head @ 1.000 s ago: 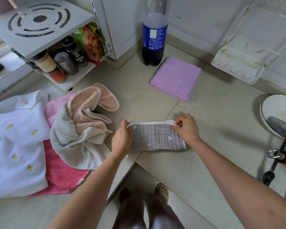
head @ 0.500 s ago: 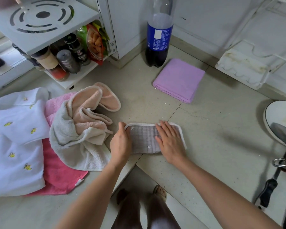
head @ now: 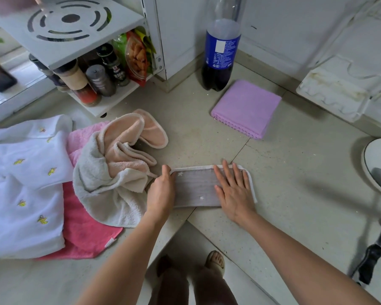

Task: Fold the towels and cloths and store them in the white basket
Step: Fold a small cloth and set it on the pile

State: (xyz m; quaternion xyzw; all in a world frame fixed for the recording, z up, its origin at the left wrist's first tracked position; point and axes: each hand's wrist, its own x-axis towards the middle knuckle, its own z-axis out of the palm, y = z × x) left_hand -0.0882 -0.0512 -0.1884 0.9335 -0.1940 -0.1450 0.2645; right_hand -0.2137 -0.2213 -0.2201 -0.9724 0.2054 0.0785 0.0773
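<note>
Grey cloth [head: 196,187] lies folded on the worktop [head: 295,194], well in front of the bottle [head: 220,51]. Left hand [head: 161,192] pinches its left end; right hand [head: 234,190] presses flat, fingers straight. Risk: the fold springs open on release. Basket not visible.

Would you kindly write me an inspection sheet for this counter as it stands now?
Surface: pale speckled counter, seamed.
Job's things: grey star cloth folded into a strip; purple cloth folded; white towel, pink towel and peach-cream towel heaped unfolded; white basket not seen.
Clutter: cola bottle, spice rack, plate.
Grippers: left hand grips the strip's end; right hand presses flat.
Cables: nothing seen.
Surroundings: white wall.
</note>
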